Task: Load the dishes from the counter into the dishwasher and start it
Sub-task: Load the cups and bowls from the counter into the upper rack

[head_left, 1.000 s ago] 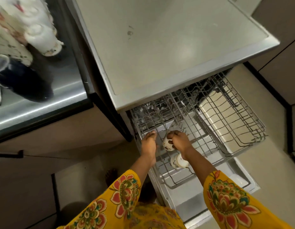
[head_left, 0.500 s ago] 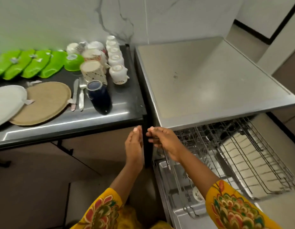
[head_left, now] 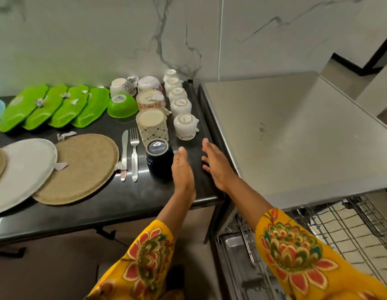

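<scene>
Both hands reach over the right end of the dark counter (head_left: 127, 202) and hold nothing. My left hand (head_left: 182, 169) has straight fingers, right beside an upturned dark blue mug (head_left: 159, 158). My right hand (head_left: 216, 165) is spread, palm down, just short of an upturned white cup (head_left: 185, 126). Behind that cup stands a row of several more white cups (head_left: 180, 102). A patterned mug (head_left: 152, 124) stands behind the blue one. The dishwasher's pulled-out rack (head_left: 350, 226) shows at lower right under its steel top (head_left: 296, 135).
A knife (head_left: 124, 154) and fork (head_left: 134, 154) lie left of the blue mug. A beige plate (head_left: 80, 167) and a white plate (head_left: 21, 169) overlap at the left. Green trays (head_left: 54, 107) and a green bowl (head_left: 122, 105) sit near the marble wall.
My view lifted from the dishwasher rack to the counter. Both hands left the cups in the rack and moved up and forward, over the counter's right end.
</scene>
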{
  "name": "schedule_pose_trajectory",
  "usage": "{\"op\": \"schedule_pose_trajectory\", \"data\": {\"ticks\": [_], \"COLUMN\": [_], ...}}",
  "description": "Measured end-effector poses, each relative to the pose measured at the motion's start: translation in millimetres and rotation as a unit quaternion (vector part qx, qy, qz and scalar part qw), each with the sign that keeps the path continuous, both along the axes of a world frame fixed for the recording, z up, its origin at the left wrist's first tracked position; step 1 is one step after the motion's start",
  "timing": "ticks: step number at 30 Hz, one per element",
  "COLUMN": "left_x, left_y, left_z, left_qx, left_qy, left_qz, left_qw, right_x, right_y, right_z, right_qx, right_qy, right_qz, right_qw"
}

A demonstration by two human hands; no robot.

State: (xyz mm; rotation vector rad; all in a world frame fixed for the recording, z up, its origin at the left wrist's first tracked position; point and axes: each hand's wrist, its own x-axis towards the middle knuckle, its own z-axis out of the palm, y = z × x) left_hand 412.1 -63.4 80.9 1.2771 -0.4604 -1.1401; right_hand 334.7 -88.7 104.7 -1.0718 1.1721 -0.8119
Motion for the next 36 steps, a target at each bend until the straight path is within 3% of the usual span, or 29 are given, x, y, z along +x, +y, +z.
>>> {"op": "schedule_pose_trajectory", "data": {"ticks": [5,17,26,32,36], "left_x": [8,24,-2,-27,-47], "left_y": [-48,-111,-74,-35,-5], "left_z": [-1,3,5,-1,-17], "left_qx": [-0.021,0.024,0.057,0.077,0.055], "left_qy": [0.022,-0.033,-0.088,-0.109,-0.113], "left_qz": [-0.010,0.011,0.029,0.039,0.032], "left_qw": [0.999,0.999,0.994,0.990,0.992], "right_x": [27,43,16,-15,-45], "right_y": [-46,-78,-56,-25,2], "right_z": [3,12,-7,-19,-24], "right_qx": [-0.006,0.007,-0.018,-0.029,-0.037], "right_qy": [-0.023,-0.044,-0.029,-0.017,0.004], "right_qz": [-0.019,-0.030,-0.013,-0.055,-0.051], "right_qw": [1.000,0.999,0.999,0.998,0.998]}}
